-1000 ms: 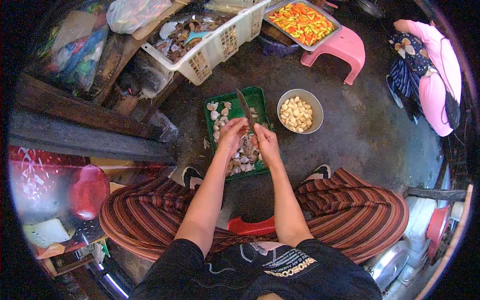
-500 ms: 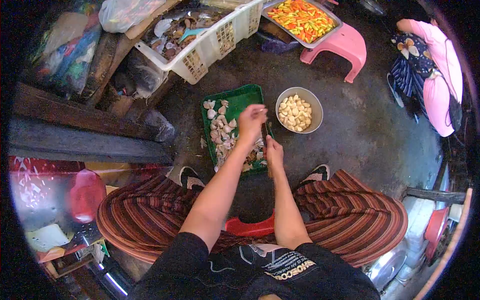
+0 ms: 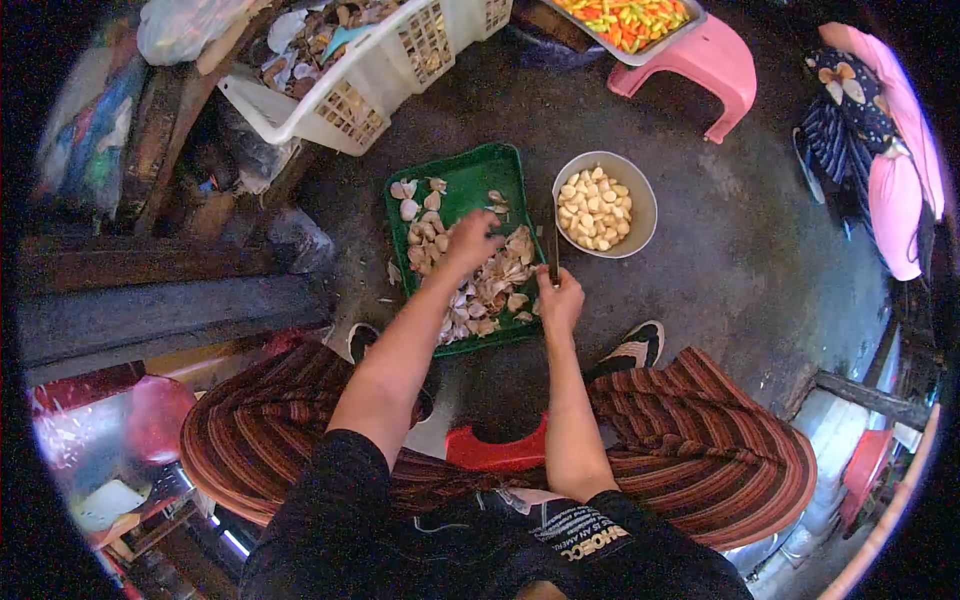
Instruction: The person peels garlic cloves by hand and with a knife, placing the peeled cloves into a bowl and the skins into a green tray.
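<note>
My right hand (image 3: 561, 302) is closed around the handle of a knife (image 3: 555, 252), whose blade points away from me beside the tray's right edge. Over the middle of the green tray (image 3: 492, 168) hovers my left hand (image 3: 470, 243), its fingers apart and nothing visible in them. Unpeeled garlic cloves (image 3: 428, 240) lie along the tray's left side, under and beside that hand. Loose garlic skins (image 3: 490, 285) cover the near and right part. Just right of the tray stands a metal bowl (image 3: 646, 215) of peeled garlic cloves (image 3: 596, 210).
A white plastic crate (image 3: 350, 115) with scraps stands at the back left. Behind the bowl, a pink stool (image 3: 690, 85) bears a tray of chillies (image 3: 630, 20). Another person (image 3: 880, 140) is at the far right. A red stool (image 3: 495, 450) shows beneath me.
My left hand has moved away from the knife, leftward and down over the garlic, and its fingers have spread. The knife remains in my right hand. The view has shifted slightly.
</note>
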